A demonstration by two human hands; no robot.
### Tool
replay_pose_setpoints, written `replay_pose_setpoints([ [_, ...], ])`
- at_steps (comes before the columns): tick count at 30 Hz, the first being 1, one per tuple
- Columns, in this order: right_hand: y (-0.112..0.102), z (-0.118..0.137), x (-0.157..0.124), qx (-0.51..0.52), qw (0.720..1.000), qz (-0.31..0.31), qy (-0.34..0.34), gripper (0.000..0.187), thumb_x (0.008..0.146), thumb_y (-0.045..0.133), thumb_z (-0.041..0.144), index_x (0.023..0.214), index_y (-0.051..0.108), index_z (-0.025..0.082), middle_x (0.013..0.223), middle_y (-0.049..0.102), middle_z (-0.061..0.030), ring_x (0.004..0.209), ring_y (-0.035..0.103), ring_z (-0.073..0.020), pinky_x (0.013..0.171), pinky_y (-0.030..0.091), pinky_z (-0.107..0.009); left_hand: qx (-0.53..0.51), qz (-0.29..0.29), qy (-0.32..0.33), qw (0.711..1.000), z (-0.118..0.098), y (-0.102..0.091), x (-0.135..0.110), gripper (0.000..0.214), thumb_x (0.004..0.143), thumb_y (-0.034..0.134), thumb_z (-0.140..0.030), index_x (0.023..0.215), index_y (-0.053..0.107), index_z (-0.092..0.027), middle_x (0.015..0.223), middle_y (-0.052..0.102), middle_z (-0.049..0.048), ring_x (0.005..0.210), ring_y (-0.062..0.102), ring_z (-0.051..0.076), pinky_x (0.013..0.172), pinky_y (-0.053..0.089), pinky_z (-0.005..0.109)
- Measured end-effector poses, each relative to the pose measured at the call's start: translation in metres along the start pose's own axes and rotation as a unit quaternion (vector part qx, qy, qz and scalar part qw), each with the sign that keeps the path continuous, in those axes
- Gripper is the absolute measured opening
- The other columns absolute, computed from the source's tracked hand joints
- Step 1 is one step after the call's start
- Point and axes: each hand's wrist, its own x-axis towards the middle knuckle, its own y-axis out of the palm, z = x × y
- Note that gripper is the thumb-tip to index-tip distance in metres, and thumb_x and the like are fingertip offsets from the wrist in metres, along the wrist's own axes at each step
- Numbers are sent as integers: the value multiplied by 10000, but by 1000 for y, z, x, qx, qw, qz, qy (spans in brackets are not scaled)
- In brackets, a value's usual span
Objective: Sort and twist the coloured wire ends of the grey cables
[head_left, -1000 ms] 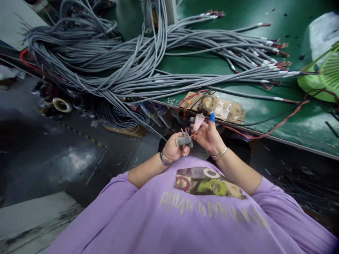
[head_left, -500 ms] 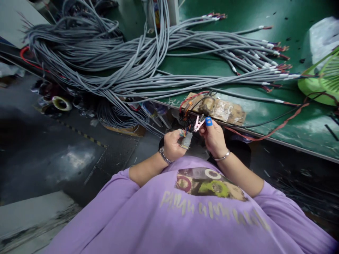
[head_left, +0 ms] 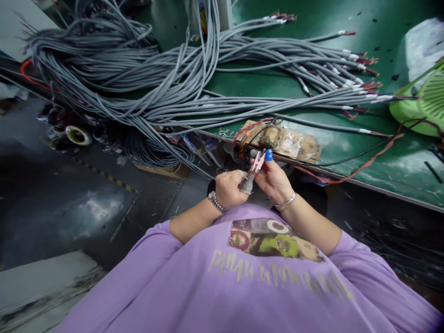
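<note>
My left hand [head_left: 229, 188] is closed around a short grey cylindrical piece [head_left: 247, 186], perhaps a cable end or a connector, with thin coloured wires at its top. A pink clothespin-like clip [head_left: 258, 162] is pinched between the thumb and fingers of my right hand [head_left: 274, 183], whose thumb wears a blue cover [head_left: 268, 155]. The lower end of the clip is at the thin wires, just above the grey piece. Whether its jaws grip a wire is too small to tell. Both hands are in front of the bench edge, close together.
Long grey cables [head_left: 166, 83] lie in a thick bundle over the green bench [head_left: 249, 85], their stripped ends to the right. A stained wooden block [head_left: 298, 145] sits at the bench edge behind my hands. At right is a green fan [head_left: 430, 99]; a cable coil [head_left: 156, 150] lies below.
My right hand has moved left and slightly closer to my left hand, bringing the pink clip to the wires. The clip's arms look less spread. My left hand stays nearly in place.
</note>
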Motion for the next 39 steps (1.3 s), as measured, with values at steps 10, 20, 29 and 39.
replay_pose_setpoints([
  [10,-17,1,-6,-1,996,33,82,496,803,619,712,815,659,218,776,702,-4,651,611,-120,567,477,-225,-164,14,-166,972,-4,-10,-7,196,656,735,-352,618,605,-212,528,566,4,511,492,123,567,403,268],
  [20,-48,6,-7,-13,995,49,83,355,745,780,532,720,609,221,765,700,4,631,611,-118,540,491,-230,-496,5,-396,773,5,-11,-12,439,652,796,-532,741,638,-133,541,626,-5,390,515,87,389,424,212],
  [29,-52,12,-17,-33,993,54,98,301,748,781,479,710,630,221,753,677,1,622,594,-111,551,503,-234,-499,-4,-415,761,-1,-13,-6,475,621,808,-554,741,638,-127,525,621,-3,382,529,90,383,423,207],
  [39,-62,21,-30,-51,995,40,73,285,674,835,431,700,648,218,759,669,-4,628,567,-100,553,496,-221,-504,-7,-412,759,-5,-10,-3,476,644,802,-551,759,659,-112,537,629,9,384,535,93,390,437,209],
])
